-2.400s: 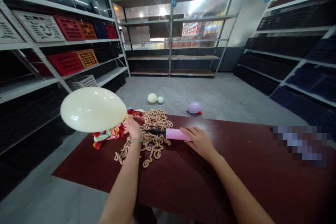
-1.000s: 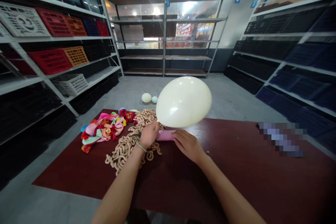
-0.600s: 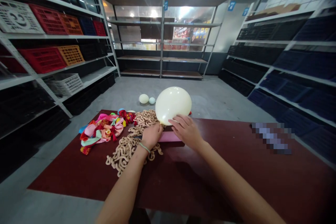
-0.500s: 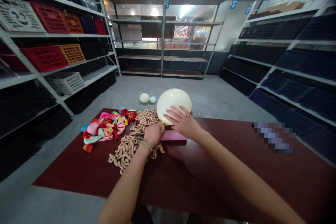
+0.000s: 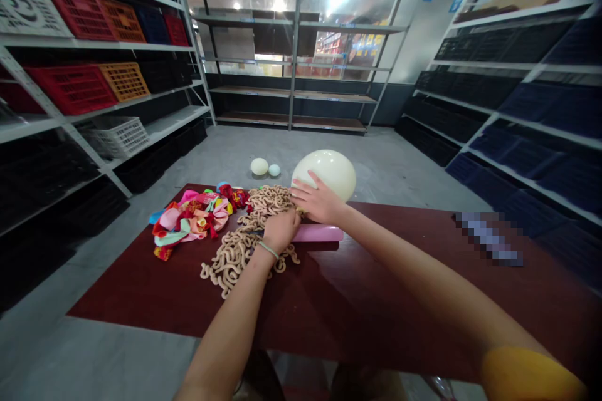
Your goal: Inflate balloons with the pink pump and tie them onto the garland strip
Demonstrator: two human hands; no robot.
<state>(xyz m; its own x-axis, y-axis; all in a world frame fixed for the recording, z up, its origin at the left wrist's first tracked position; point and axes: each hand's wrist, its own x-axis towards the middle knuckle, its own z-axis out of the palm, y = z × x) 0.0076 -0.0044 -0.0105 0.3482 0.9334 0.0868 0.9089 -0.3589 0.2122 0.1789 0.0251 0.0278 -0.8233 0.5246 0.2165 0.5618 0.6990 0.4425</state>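
Left arm (image 5: 235, 319) is stretched forward, with the left hand (image 5: 282, 229) kinda curled up, fingertips mostly hidden. Right arm (image 5: 423, 263) is angled in leftward, and the right hand (image 5: 320, 199) is held right beside the other, fingers spread.

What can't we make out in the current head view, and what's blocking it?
All in the head view:
Neck of the large pale balloon: mostly covered by the left hand and right hand.
Left end of the pink tube: behind the left hand.
Item at the table's right: pixelated, unidentifiable.
White crate: cut off by the left edge.
Yellow sleeve: cut off by the bottom edge.
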